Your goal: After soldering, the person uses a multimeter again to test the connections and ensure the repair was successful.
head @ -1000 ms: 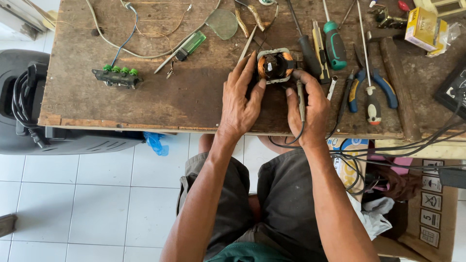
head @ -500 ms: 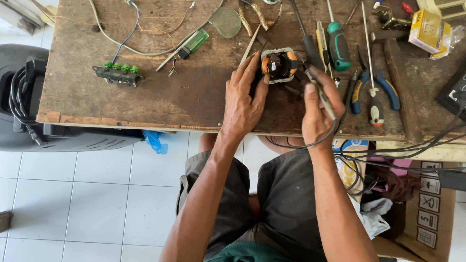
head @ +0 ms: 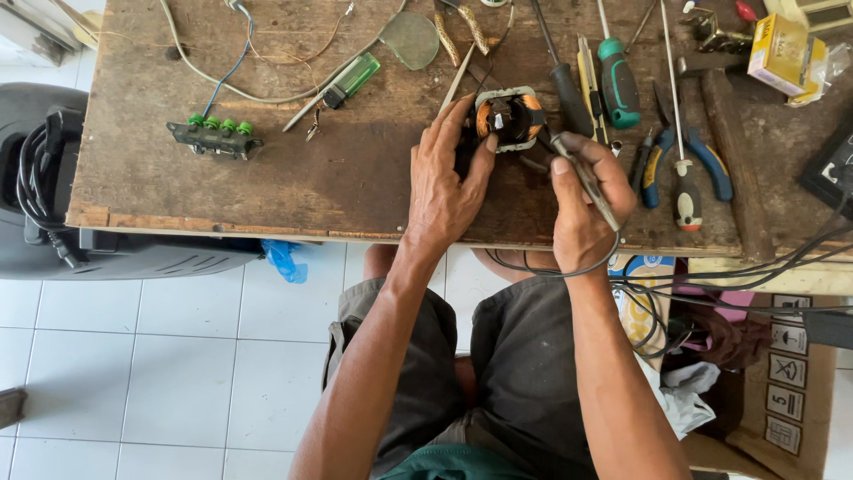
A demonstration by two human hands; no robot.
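Fingers of the left hand are spread and rest against the 9 o'clock side of the small motor stator, which lies on the wooden desk near its middle. Fingers of the right hand are curled shut around a slim soldering iron; its tip points toward 11 o'clock at the stator's 4 o'clock edge, and whether it touches cannot be told. The iron's black cord loops below the right hand. At 3 o'clock of the stator lie a teal-handled screwdriver and blue-handled pliers. A green-knobbed terminal strip lies well apart at 9 o'clock.
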